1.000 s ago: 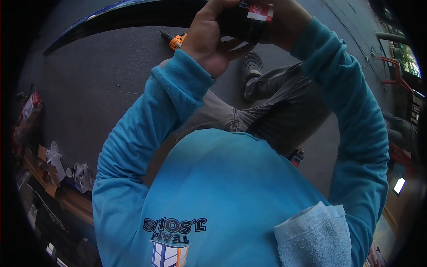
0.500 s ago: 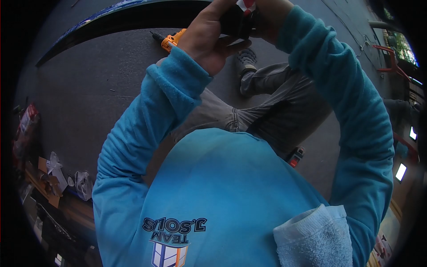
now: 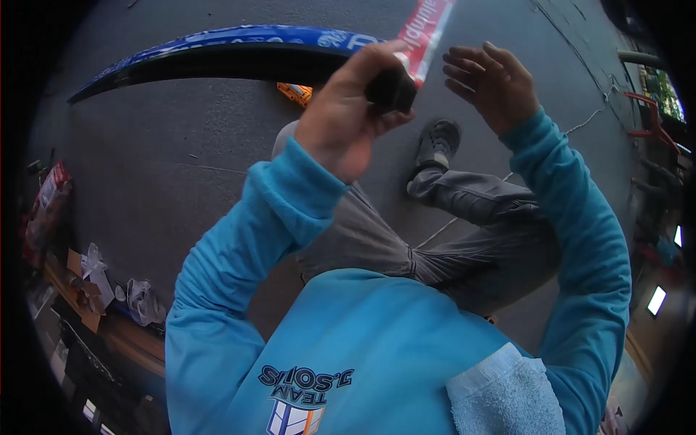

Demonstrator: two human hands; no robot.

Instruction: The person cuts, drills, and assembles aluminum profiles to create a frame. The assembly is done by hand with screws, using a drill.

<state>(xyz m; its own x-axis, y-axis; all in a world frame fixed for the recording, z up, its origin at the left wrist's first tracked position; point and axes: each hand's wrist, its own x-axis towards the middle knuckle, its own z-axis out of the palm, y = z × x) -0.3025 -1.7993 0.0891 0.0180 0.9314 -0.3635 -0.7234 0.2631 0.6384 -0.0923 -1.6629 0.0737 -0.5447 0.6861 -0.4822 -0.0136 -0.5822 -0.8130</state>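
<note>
My left hand (image 3: 344, 109) is closed around the end of a long dark bar (image 3: 239, 67) with blue printed film along its outer side. At that end, a piece covered in red and white lettered film (image 3: 424, 40) runs upward out of view. The two meet by a black block-like end (image 3: 392, 90) beside my left fingers; how they join is hidden by the hand. To the right, my right hand (image 3: 493, 85) is raised with its fingers apart, holding nothing and not touching the bar. An orange power tool (image 3: 295, 93) lies on the floor, partly hidden behind the bar and my left hand.
My legs (image 3: 471, 199) and shoe (image 3: 438, 143) are on the grey floor beneath my hands. A thin cord (image 3: 586, 121) runs along the right. At the left are a red-and-white package (image 3: 48, 206), an opened cardboard box (image 3: 89, 297) and a plastic bag (image 3: 145, 303).
My right hand has come off the corner and moved right, its fingers now apart. The bar sits lower in view, showing more blue film and red lettering. My left hand keeps its hold.
</note>
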